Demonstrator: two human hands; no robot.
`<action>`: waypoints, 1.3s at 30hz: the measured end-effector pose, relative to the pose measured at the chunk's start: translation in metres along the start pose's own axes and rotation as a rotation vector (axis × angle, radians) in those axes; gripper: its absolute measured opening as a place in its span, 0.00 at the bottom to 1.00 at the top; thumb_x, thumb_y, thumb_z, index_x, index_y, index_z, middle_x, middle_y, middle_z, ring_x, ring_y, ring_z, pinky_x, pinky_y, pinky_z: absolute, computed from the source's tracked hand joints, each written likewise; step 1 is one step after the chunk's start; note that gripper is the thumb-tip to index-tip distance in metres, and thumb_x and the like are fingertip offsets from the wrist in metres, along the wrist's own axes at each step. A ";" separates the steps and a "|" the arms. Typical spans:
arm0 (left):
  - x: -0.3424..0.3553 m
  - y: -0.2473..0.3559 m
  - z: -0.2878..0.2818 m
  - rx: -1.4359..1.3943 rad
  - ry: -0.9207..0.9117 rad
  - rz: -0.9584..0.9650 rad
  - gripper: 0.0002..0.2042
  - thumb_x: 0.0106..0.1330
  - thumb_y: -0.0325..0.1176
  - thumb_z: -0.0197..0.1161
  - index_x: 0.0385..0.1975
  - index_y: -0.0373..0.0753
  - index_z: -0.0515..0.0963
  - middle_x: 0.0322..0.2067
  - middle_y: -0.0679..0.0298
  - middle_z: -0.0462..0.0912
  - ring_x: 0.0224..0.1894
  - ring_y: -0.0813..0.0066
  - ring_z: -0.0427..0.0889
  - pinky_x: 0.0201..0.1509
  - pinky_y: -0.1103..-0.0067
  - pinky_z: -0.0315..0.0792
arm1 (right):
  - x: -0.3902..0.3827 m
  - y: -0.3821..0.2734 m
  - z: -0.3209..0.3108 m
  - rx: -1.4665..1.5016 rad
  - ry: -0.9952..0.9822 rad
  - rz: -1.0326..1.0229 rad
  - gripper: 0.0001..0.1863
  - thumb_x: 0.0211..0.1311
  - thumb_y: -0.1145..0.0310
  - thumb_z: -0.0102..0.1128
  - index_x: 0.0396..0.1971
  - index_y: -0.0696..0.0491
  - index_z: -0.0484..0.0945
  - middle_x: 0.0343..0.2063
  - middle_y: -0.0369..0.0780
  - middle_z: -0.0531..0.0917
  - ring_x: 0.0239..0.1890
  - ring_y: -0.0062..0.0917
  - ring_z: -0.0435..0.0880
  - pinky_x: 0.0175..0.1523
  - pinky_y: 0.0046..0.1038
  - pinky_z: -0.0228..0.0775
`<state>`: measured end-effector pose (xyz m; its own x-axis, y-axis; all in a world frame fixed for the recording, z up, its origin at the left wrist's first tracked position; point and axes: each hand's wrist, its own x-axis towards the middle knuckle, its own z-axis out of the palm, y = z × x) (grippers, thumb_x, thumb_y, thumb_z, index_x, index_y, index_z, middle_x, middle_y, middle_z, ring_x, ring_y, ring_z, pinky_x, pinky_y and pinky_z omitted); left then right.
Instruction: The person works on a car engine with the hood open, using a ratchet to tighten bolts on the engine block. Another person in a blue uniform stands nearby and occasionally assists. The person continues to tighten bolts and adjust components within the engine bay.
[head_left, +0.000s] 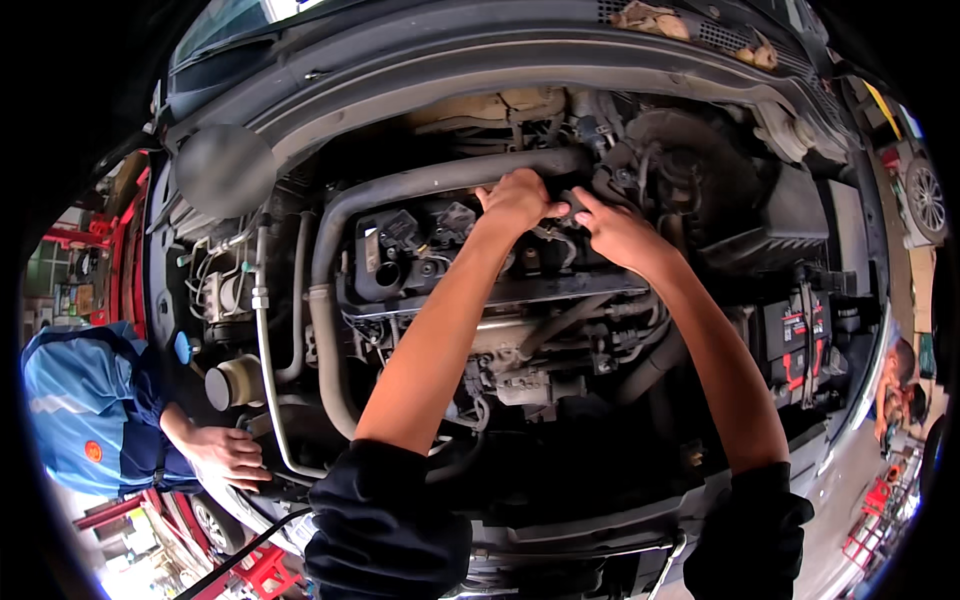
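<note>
Both hands reach over the top of a car engine (440, 290) in an uncovered engine bay. My left hand (518, 198) is closed at the far side of the engine, by a thick grey hose (430, 180), with its thumb toward the right. Just right of it, my right hand (617, 232) has its index finger and thumb close together around a small dark part (573, 204). What either hand grips is mostly hidden by the fingers. Left of my hands sit black ignition coils (402, 231) and a round dark opening (386, 273) in the engine cover.
A co-worker's hand (228, 455) in a blue sleeve rests at the bay's left front edge. A car battery (797, 338) and black air box (770, 220) stand at the right. A metal pipe (263, 350) runs along the left. Dry leaves (650, 18) lie beyond the cowl.
</note>
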<state>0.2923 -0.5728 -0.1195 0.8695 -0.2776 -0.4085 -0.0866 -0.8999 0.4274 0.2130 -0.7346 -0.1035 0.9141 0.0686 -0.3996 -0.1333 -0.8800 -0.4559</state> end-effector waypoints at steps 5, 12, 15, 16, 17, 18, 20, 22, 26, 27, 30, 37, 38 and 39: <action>-0.011 0.005 0.007 -0.017 -0.030 -0.037 0.25 0.53 0.59 0.67 0.38 0.42 0.81 0.47 0.57 0.81 0.55 0.53 0.75 0.64 0.42 0.46 | -0.004 0.004 0.002 -0.113 -0.031 -0.025 0.29 0.68 0.64 0.45 0.68 0.43 0.53 0.54 0.50 0.74 0.55 0.44 0.74 0.55 0.41 0.67; -0.006 0.026 0.018 0.014 0.048 -0.121 0.35 0.56 0.57 0.64 0.57 0.39 0.70 0.61 0.54 0.69 0.67 0.54 0.60 0.68 0.42 0.42 | -0.004 0.005 0.003 -0.300 0.051 -0.095 0.28 0.66 0.62 0.44 0.66 0.47 0.55 0.47 0.49 0.79 0.51 0.43 0.77 0.53 0.43 0.71; -0.017 0.043 0.003 -0.001 -0.039 -0.198 0.32 0.60 0.52 0.63 0.61 0.42 0.67 0.65 0.60 0.64 0.71 0.59 0.55 0.70 0.48 0.40 | 0.002 0.014 0.009 -0.333 0.095 -0.125 0.27 0.69 0.61 0.40 0.66 0.49 0.53 0.50 0.52 0.77 0.53 0.46 0.76 0.53 0.44 0.70; -0.023 0.039 -0.003 -0.017 -0.066 -0.200 0.33 0.60 0.52 0.63 0.62 0.43 0.66 0.66 0.60 0.63 0.71 0.60 0.53 0.71 0.49 0.39 | -0.005 -0.005 0.000 -0.307 0.016 -0.057 0.28 0.70 0.60 0.40 0.67 0.49 0.52 0.53 0.53 0.74 0.56 0.44 0.73 0.57 0.42 0.68; -0.026 0.034 -0.009 -0.036 -0.073 -0.222 0.33 0.60 0.52 0.63 0.63 0.44 0.66 0.67 0.61 0.61 0.72 0.61 0.51 0.71 0.49 0.40 | 0.003 -0.010 0.000 -0.301 -0.030 -0.041 0.28 0.70 0.59 0.40 0.68 0.48 0.51 0.56 0.52 0.72 0.59 0.43 0.71 0.59 0.41 0.66; -0.029 0.033 -0.008 -0.055 -0.103 -0.233 0.33 0.60 0.52 0.63 0.63 0.45 0.65 0.68 0.61 0.60 0.73 0.62 0.49 0.71 0.49 0.40 | 0.002 -0.011 0.001 -0.291 -0.086 -0.004 0.29 0.70 0.59 0.39 0.68 0.48 0.51 0.59 0.52 0.69 0.61 0.43 0.68 0.61 0.40 0.64; -0.024 0.037 -0.010 -0.022 -0.066 -0.220 0.33 0.59 0.53 0.64 0.63 0.46 0.66 0.66 0.61 0.62 0.72 0.61 0.51 0.70 0.47 0.40 | 0.001 -0.009 -0.003 -0.431 0.058 -0.142 0.30 0.68 0.62 0.42 0.68 0.54 0.52 0.57 0.50 0.70 0.59 0.41 0.70 0.61 0.38 0.63; -0.022 0.037 -0.006 -0.068 -0.064 -0.195 0.32 0.58 0.53 0.65 0.60 0.44 0.69 0.64 0.59 0.66 0.71 0.58 0.54 0.69 0.45 0.41 | 0.001 -0.001 0.012 -0.500 0.162 -0.282 0.29 0.67 0.63 0.43 0.66 0.59 0.54 0.55 0.47 0.70 0.56 0.40 0.72 0.60 0.37 0.65; -0.016 0.026 0.000 0.011 -0.026 -0.105 0.27 0.57 0.54 0.65 0.52 0.44 0.76 0.62 0.57 0.69 0.68 0.52 0.59 0.69 0.45 0.43 | -0.007 0.003 0.018 -0.411 0.261 -0.322 0.32 0.63 0.68 0.51 0.65 0.62 0.56 0.56 0.50 0.70 0.55 0.43 0.73 0.59 0.36 0.66; -0.021 0.018 0.001 0.029 -0.011 -0.097 0.24 0.57 0.54 0.65 0.48 0.44 0.78 0.60 0.57 0.70 0.66 0.53 0.61 0.69 0.48 0.46 | -0.006 -0.007 0.016 -0.437 0.182 -0.273 0.32 0.62 0.68 0.51 0.65 0.61 0.56 0.57 0.49 0.70 0.56 0.41 0.72 0.59 0.35 0.66; -0.058 0.018 -0.023 -0.005 0.157 0.097 0.15 0.57 0.49 0.66 0.33 0.44 0.83 0.53 0.59 0.76 0.61 0.52 0.67 0.65 0.58 0.59 | -0.008 -0.012 -0.005 -0.553 0.084 -0.169 0.33 0.58 0.68 0.53 0.64 0.61 0.58 0.60 0.48 0.68 0.60 0.36 0.70 0.61 0.32 0.65; -0.069 -0.104 -0.076 -0.051 0.202 0.072 0.20 0.56 0.42 0.68 0.48 0.43 0.80 0.46 0.57 0.82 0.50 0.61 0.80 0.56 0.72 0.72 | 0.006 -0.110 0.019 -0.331 0.160 -0.371 0.30 0.62 0.60 0.56 0.61 0.59 0.65 0.59 0.46 0.71 0.64 0.38 0.66 0.69 0.38 0.54; -0.069 -0.116 -0.070 -0.038 0.134 0.117 0.23 0.56 0.44 0.68 0.51 0.44 0.78 0.49 0.57 0.81 0.53 0.61 0.79 0.58 0.72 0.70 | 0.011 -0.124 0.028 -0.329 0.132 -0.407 0.29 0.63 0.57 0.55 0.59 0.58 0.67 0.59 0.45 0.71 0.63 0.38 0.66 0.69 0.38 0.53; -0.074 -0.109 -0.068 0.009 0.036 0.091 0.26 0.55 0.42 0.69 0.55 0.45 0.76 0.53 0.59 0.78 0.55 0.59 0.77 0.62 0.65 0.66 | 0.009 -0.128 0.026 -0.339 0.113 -0.464 0.28 0.62 0.57 0.56 0.58 0.58 0.69 0.58 0.45 0.72 0.62 0.37 0.68 0.67 0.39 0.55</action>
<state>0.2707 -0.4312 -0.0810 0.8750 -0.3459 -0.3388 -0.1698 -0.8745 0.4543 0.2278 -0.6086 -0.0693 0.8850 0.4490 -0.1233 0.4040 -0.8722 -0.2758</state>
